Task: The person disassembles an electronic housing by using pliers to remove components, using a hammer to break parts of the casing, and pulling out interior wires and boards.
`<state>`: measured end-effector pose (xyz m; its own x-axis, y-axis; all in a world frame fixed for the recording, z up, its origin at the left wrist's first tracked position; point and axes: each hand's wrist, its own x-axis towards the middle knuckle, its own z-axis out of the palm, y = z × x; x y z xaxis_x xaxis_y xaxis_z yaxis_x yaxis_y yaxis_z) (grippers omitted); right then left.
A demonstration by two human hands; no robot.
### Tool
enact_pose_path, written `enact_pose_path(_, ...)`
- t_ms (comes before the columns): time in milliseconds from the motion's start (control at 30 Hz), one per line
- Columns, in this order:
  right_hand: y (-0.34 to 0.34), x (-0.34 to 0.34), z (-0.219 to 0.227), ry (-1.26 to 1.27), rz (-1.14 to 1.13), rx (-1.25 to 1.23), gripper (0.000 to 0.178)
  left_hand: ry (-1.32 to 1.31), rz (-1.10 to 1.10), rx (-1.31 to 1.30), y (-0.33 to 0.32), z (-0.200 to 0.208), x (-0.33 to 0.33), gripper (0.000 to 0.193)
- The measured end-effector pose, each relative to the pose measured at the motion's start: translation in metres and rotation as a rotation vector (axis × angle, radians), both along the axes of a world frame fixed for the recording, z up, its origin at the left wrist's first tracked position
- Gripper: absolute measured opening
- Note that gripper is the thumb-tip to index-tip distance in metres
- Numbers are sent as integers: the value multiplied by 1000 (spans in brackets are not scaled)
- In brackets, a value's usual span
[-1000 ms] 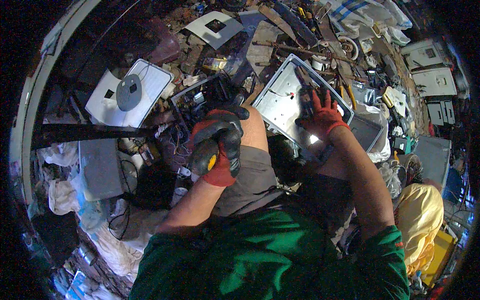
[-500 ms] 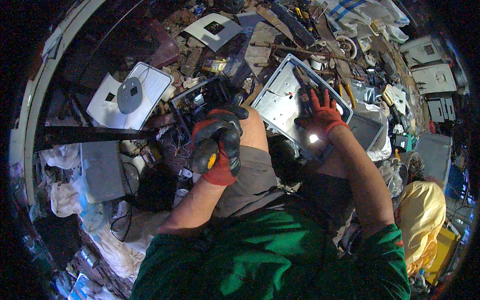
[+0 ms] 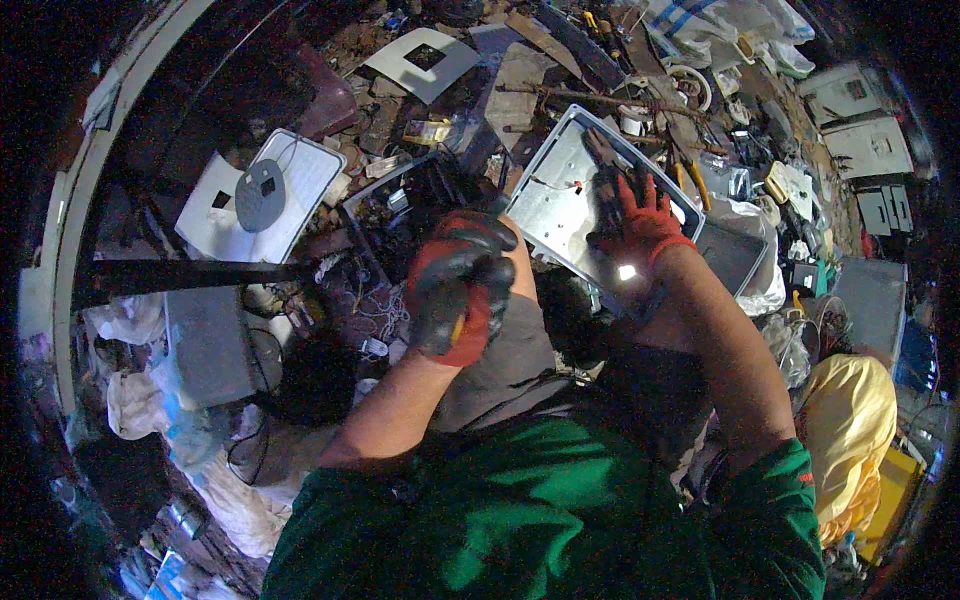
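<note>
My left hand, in a red and black work glove, is closed around a tool with a black and yellow handle. Most of that tool is hidden by the fingers, so its kind does not show. The fist is above my bent left knee. To the right, my right hand, gloved alike, rests spread on a shallow grey tray-like casing tilted in front of me. A small red part with a thin wire shows on its inner face. A bright light spot and dark shadows fall beside the right hand.
Left stands an opened dark casing with parts inside. Beyond it are a white panel and a grey oval plate. Pliers with orange handles lie past the tray. Scrap covers the ground; a yellow sack sits right.
My left hand has moved slightly right and turned, still gripping the tool; less of its handle shows. My right hand stays spread on the casing.
</note>
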<state>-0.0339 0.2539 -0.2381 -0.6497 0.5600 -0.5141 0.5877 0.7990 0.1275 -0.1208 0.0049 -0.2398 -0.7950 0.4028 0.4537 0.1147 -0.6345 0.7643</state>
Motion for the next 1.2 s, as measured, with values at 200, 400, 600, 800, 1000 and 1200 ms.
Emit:
enact_pose_path(200, 14, 11, 12, 218, 90, -115, 97, -274, -260, 80, 5, -4, -7, 17)
enact_pose_path(400, 106, 20, 25, 891, -107, 54, 58, 107, 158, -34, 30, -22, -9, 21)
enact_pose_path(600, 233, 49, -94, 580, -486, -282, 60, 39, 241, -375, 26, -17, -20, 23)
enact_pose_path(800, 215, 20, -93, 381, -351, -289, 70, 68, 315, -723, 0, -45, -19, 42)
enact_pose_path(1000, 206, 53, -75, 736, -478, -274, 86, -28, 213, -496, 6, -52, -31, 31)
enact_pose_path(1200, 198, 95, -72, 1065, -559, -476, 43, 247, 464, -569, -6, -48, -62, 28)
